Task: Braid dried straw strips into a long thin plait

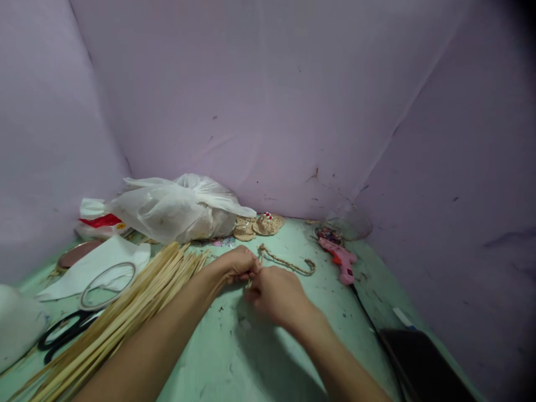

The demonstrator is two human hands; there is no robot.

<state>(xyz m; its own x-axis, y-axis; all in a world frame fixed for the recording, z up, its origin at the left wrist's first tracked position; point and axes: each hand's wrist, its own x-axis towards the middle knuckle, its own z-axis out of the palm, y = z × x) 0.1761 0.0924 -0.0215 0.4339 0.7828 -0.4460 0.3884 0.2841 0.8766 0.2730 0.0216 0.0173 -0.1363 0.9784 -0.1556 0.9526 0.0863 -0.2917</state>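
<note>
My left hand (242, 264) and my right hand (277, 292) meet over the middle of the green table, fingers closed in a pinch. Between them they grip the near end of a braided straw cord (291, 266). The cord rises from the fingertips, bends over and trails to the right on the table, ending in a hook-like curl. Most of the gripped end is hidden behind my fingers. A bundle of long, pale straw strips (144, 301) lies beside and beneath my left forearm.
Black-handled scissors (62, 332), a ring (86, 296) and white paper (94, 268) lie left. At the back sit a white plastic bag (171, 204) and woven straw pieces (268, 224). A pink glue gun (344, 259), its cord and a dark flat device (422, 363) occupy the right.
</note>
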